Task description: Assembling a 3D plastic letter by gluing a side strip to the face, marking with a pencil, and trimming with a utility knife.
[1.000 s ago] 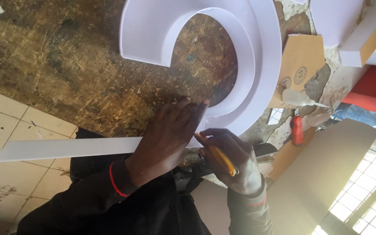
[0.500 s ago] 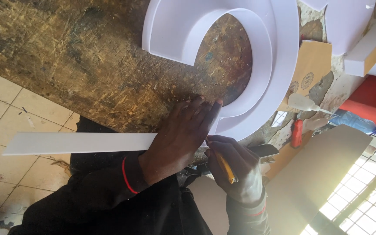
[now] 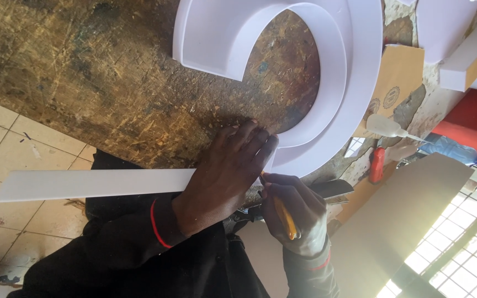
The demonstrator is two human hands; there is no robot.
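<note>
White strip of flat sheet material lies across the near edge of the table, its long free end jutting out over the tiled floor while the other end disappears under the left hand. In the head view, compared with half a second ago, the left hand has slid a little further up along the strip toward the curved white form, and the strip's free end sits slightly lower in the frame; as I judge it, the strip is being held steady where it meets the curve rather than moved away. The left fingers are spread flat and pressed down, their tips touching the lower rim of the curved form, with the strip pinned beneath the palm. Just beside them the right hand is closed around a yellow-handled cutter, fingers curled tight on the handle, its tip pointing at the spot just beside the left fingertips; the blade itself is too hidden to make out. A white glue bottle lies further off, well apart from both hands.
</note>
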